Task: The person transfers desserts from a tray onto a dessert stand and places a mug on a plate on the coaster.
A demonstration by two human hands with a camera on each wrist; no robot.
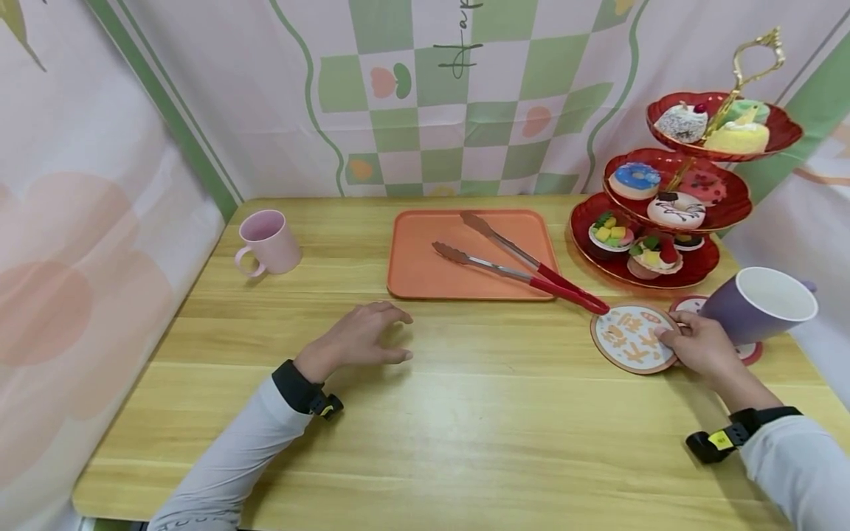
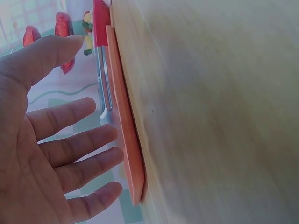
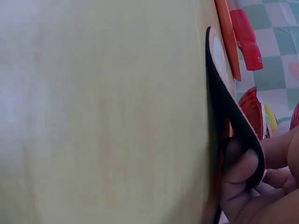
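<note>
A round coaster (image 1: pixel 634 339) with orange lettering is pinched at its right edge by my right hand (image 1: pixel 707 346). Seen from the right wrist, the coaster (image 3: pixel 233 109) tilts, its dark underside facing the camera and its far end low near the table. Beside that hand a purple mug (image 1: pixel 760 306) stands on a second coaster (image 1: pixel 750 354), partly hidden. My left hand (image 1: pixel 361 335) hovers over the table's left half, fingers spread and holding nothing. The left wrist view shows its palm (image 2: pixel 32 163) with the fingers apart, near the orange tray.
An orange tray (image 1: pixel 425 258) lies at the back middle, with red-handled tongs (image 1: pixel 505 271) across it, handles past its right edge. A pink mug (image 1: pixel 275 243) stands at back left. The three-tier red stand (image 1: pixel 710 280) at back right carries several toy pastries.
</note>
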